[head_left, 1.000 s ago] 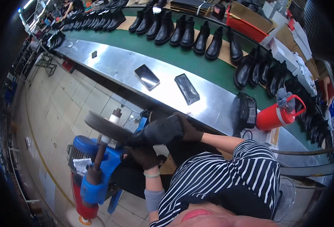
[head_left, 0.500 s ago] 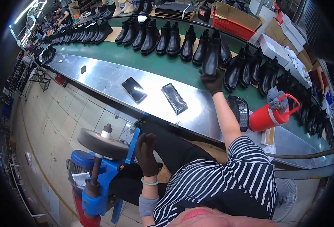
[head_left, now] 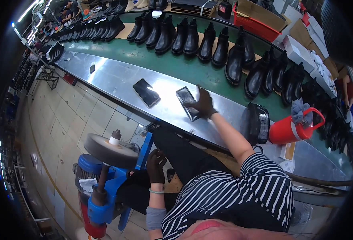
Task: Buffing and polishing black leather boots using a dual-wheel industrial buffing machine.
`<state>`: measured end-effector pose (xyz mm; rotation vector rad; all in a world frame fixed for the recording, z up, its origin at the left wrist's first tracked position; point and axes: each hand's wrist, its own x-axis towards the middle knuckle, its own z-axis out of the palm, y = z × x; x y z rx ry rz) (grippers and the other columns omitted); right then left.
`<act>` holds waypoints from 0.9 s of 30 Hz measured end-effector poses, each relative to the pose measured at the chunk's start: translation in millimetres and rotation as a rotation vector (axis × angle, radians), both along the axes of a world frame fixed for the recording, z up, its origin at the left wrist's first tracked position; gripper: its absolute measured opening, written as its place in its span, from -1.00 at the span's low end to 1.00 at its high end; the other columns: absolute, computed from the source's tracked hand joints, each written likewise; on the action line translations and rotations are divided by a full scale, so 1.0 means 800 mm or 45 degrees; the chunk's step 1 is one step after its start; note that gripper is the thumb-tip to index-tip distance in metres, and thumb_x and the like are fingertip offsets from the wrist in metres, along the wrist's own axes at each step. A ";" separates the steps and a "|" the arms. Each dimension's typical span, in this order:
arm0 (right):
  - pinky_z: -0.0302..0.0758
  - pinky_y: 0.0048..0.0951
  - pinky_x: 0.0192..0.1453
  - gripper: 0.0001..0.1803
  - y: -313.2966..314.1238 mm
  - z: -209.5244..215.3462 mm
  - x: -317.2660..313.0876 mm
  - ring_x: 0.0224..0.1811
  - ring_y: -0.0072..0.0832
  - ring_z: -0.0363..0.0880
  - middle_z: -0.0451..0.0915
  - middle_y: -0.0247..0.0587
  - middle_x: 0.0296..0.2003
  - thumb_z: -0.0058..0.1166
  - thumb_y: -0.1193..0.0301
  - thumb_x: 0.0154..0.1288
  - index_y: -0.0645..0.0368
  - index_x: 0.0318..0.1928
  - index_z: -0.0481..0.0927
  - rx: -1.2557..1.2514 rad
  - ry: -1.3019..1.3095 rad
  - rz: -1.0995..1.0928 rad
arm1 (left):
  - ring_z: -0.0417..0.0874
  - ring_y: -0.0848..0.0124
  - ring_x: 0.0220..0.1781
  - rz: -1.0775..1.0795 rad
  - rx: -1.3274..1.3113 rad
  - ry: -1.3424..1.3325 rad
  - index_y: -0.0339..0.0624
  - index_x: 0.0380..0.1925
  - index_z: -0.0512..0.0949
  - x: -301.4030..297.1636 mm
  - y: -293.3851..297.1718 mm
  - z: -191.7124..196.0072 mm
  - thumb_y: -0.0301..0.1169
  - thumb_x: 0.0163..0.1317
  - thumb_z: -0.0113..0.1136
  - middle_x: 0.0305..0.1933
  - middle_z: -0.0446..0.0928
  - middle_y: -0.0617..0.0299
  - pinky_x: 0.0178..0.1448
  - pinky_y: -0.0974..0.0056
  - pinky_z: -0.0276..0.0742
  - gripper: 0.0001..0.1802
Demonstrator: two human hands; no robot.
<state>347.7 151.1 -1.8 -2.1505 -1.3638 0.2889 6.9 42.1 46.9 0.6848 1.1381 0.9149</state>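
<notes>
My right hand (head_left: pixel 202 105), in a dark brown glove, reaches over a flat, dark, glossy oblong thing (head_left: pixel 187 96) on the metal table edge. Its thumb lies across this thing while the other fingers spread past its far side; part of it is hidden under the hand. A phone (head_left: pixel 146 93) with a dark screen lies to the left. My left hand (head_left: pixel 156 162), gloved likewise, is raised near my lap with fingers loosely bent and apart, holding nothing. Beyond the right hand, a black ankle boot (head_left: pixel 234 64) stands among other boots on the green surface.
A grinding wheel (head_left: pixel 110 150) on a blue machine (head_left: pixel 100 210) stands at my left. A red jug (head_left: pixel 286 129) and a black bag (head_left: pixel 258 124) are at the right. Rows of black boots (head_left: pixel 164 36) line the green belt (head_left: pixel 144 54); a red crate (head_left: pixel 256 26) sits behind.
My right hand has let go of the black boot and come back left and nearer, onto the glossy oblong thing. My left hand has dropped slightly and its fingers have bent more.
</notes>
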 end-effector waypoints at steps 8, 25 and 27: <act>0.41 -0.10 0.14 -0.03 0.027 0.052 0.047 0.07 -0.05 0.49 0.53 0.17 -0.03 0.29 0.09 -0.42 0.26 0.14 0.37 -0.291 -0.068 -0.005 | 0.58 0.25 -0.05 -0.036 -0.145 0.008 -0.15 0.14 0.37 -0.031 0.026 -0.066 -0.11 0.27 0.07 -0.02 0.52 0.12 0.00 0.19 0.46 -0.48; 0.51 -0.13 -0.03 -0.25 -0.098 0.031 -0.288 -0.09 0.04 0.58 0.57 0.15 -0.16 0.35 0.25 -0.25 0.20 0.04 0.36 -0.054 0.571 0.716 | 0.41 0.14 0.26 -0.077 -0.119 -0.869 -0.04 0.33 0.16 -0.025 0.009 -0.076 -0.17 0.34 0.06 0.28 0.32 0.09 0.13 -0.12 0.50 -0.40; 0.52 -0.11 -0.07 -0.35 -0.093 0.004 -0.321 -0.10 0.11 0.56 0.57 0.20 -0.20 0.28 0.31 -0.16 0.22 0.01 0.37 0.011 0.530 0.847 | 0.46 0.17 0.20 0.066 -0.181 -0.895 0.02 0.33 0.16 -0.038 0.015 -0.093 -0.20 0.29 0.13 0.25 0.34 0.15 0.08 -0.05 0.54 -0.36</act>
